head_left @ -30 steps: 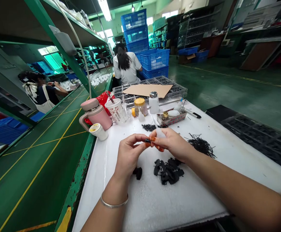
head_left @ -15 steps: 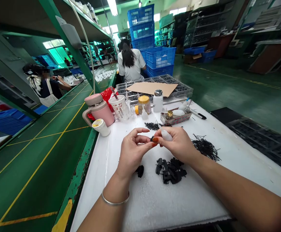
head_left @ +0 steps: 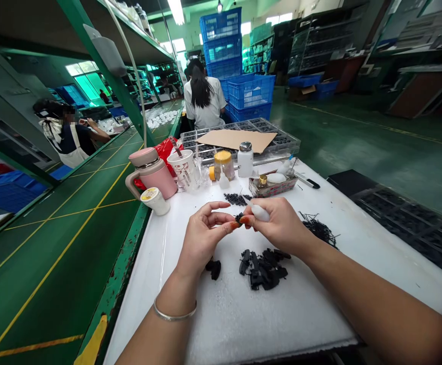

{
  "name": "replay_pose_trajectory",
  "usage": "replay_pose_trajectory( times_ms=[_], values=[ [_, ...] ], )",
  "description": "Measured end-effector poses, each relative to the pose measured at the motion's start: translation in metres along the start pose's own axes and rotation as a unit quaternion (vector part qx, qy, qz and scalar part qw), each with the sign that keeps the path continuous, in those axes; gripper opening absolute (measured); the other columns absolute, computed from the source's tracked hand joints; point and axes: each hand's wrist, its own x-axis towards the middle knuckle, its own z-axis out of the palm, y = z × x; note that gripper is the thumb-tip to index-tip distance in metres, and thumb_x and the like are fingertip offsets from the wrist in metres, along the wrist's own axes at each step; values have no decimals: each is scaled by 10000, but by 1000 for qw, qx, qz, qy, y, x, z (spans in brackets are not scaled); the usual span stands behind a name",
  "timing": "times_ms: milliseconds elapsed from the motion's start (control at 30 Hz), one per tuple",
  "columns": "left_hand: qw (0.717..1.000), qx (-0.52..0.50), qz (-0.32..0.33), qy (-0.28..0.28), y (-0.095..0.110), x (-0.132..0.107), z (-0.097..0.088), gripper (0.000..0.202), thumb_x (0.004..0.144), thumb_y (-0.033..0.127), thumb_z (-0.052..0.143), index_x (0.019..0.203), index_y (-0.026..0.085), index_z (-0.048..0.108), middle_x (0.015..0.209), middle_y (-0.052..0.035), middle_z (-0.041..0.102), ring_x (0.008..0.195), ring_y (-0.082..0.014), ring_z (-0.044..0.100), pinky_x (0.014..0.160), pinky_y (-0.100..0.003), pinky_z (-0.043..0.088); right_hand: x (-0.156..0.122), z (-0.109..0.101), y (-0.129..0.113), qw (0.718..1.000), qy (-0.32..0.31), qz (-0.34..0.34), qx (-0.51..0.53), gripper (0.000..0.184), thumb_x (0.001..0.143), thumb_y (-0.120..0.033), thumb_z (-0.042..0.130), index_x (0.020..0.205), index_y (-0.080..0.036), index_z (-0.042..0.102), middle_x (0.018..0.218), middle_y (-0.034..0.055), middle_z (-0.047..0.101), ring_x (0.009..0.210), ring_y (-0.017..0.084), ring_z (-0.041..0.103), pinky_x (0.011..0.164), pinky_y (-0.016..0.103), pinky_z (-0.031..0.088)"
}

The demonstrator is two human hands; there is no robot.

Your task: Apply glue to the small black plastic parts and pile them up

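Two fingers of your left hand (head_left: 201, 238) pinch a small black part (head_left: 239, 217) just above the white bench (head_left: 300, 324), beside your right hand (head_left: 282, 225), whose fingers curl closed around a white rounded piece (head_left: 260, 213). A pile of black parts (head_left: 262, 268) lies below.

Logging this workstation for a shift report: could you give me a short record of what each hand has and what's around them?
Left hand: pinches a small black part
Right hand: grips a white rounded object, right beside that part
Bench top: pile of black pieces, two smaller black pieces, loose thin black rods, small black bits
Farther back: pink mug, silver-capped white bottle
Nearby: co-worker in a white shirt, back turned
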Motion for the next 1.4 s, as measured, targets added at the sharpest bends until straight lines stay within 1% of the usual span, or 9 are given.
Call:
replay_pose_trajectory(
  times_ms=[200, 367, 500, 633, 733, 900, 967, 1200, 1400],
  values=[
    [996, 5, 38, 85, -1, 4, -9, 418, 678, 287, 763, 1053, 169, 620, 819, -42, 700, 767, -158, 651, 669, -256, 528, -1, -7, 6, 986, 46, -110, -113, 188, 830, -302, 610, 702, -167, 638, 655, 33, 656, 587, 140, 560, 561, 261, 354],
    [982, -1, 97, 160, 5, 2, -15, 293, 694, 264, 751, 956, 173, 658, 797, -21, 680, 773, -137, 641, 639, -212, 528, 0, -13, 17, 965, 70, -197, -155, 98, 827, -199, 564, 748, -171, 615, 696, 33, 667, 629, 147, 592, 599, 268, 383],
    [974, -22, 125, 190, 15, 2, -16, 225, 682, 245, 756, 877, 177, 665, 759, -11, 666, 737, -124, 629, 606, -195, 522, 3, -23, 21, 966, 117, -189, -129, 144, 836, -244, 576, 710, -178, 598, 663, 22, 635, 606, 141, 567, 583, 273, 383],
    [989, 24, 72, 129, 22, 19, -12, 224, 692, 282, 735, 889, 193, 676, 786, -23, 690, 742, -141, 633, 605, -221, 522, 5, -35, 21, 971, 175, -122, -112, 292, 843, -322, 574, 588, -191, 522, 549, 2, 518, 522, 123, 468, 525, 278, 340],
    [983, 180, 38, 31, 16, 45, -3, 171, 704, 278, 693, 846, 183, 707, 787, -51, 711, 728, -178, 638, 608, -266, 513, 6, -38, 21, 967, 200, -95, -126, 291, 823, -305, 588, 565, -192, 514, 528, -2, 492, 508, 118, 441, 512, 279, 324],
    [832, 531, 152, -61, -12, 84, 22, 187, 730, 150, 594, 755, 243, 755, 778, -41, 726, 720, -204, 622, 698, -307, 455, 7, -38, 25, 961, 224, -83, -135, 291, 809, -290, 600, 549, -191, 514, 518, -3, 503, 500, 112, 428, 505, 275, 313],
    [804, 568, 159, -75, -22, 93, 33, 223, 716, 115, 579, 746, 243, 759, 786, -50, 722, 733, -218, 619, 697, -310, 436, 8, -37, 27, 961, 236, -74, -127, 270, 809, -281, 596, 564, -190, 529, 529, -1, 528, 504, 115, 444, 502, 274, 309],
    [802, 570, 154, -91, -33, 100, 49, 199, 708, 106, 570, 664, 211, 733, 738, -86, 674, 744, -254, 608, 697, -343, 412, 10, -34, 30, 964, 241, -39, -102, 214, 803, -293, 604, 618, -189, 579, 563, 5, 568, 527, 131, 485, 537, 280, 336],
    [844, 515, 130, -77, -21, 91, 41, 129, 704, 120, 597, 693, 203, 695, 720, -53, 693, 714, -213, 626, 684, -319, 445, 10, -31, 30, 968, 241, -29, -63, 192, 810, -288, 611, 651, -180, 615, 583, 6, 596, 537, 130, 504, 548, 277, 359]
  ],
)
